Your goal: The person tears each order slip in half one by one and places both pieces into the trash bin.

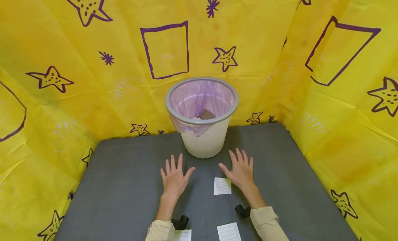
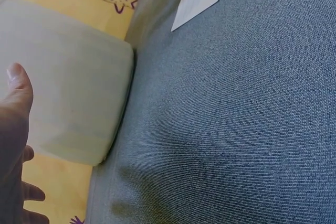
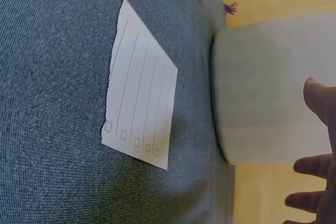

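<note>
Both hands hold nothing, fingers spread, over the grey table in front of a white trash bin (image 1: 203,142). The left hand (image 1: 174,179) is left of the bin's base, thumb pointing toward the middle. My right hand (image 1: 242,170) is on the other side, close beside a lined paper slip (image 1: 222,186). In the right wrist view that slip (image 3: 140,93) shows ruled lines, small checkboxes and one torn edge. A purple liner bag (image 1: 199,96) lines the bin under its grey rim, with a brown piece (image 1: 207,115) and some white paper inside.
A second lined slip (image 1: 229,232) lies near the front edge, and another slip (image 1: 183,235) is partly hidden by the left wrist camera (image 1: 180,222). Yellow cloth (image 1: 124,61) with starfish drawings surrounds the grey tabletop (image 1: 130,185) at the back and sides.
</note>
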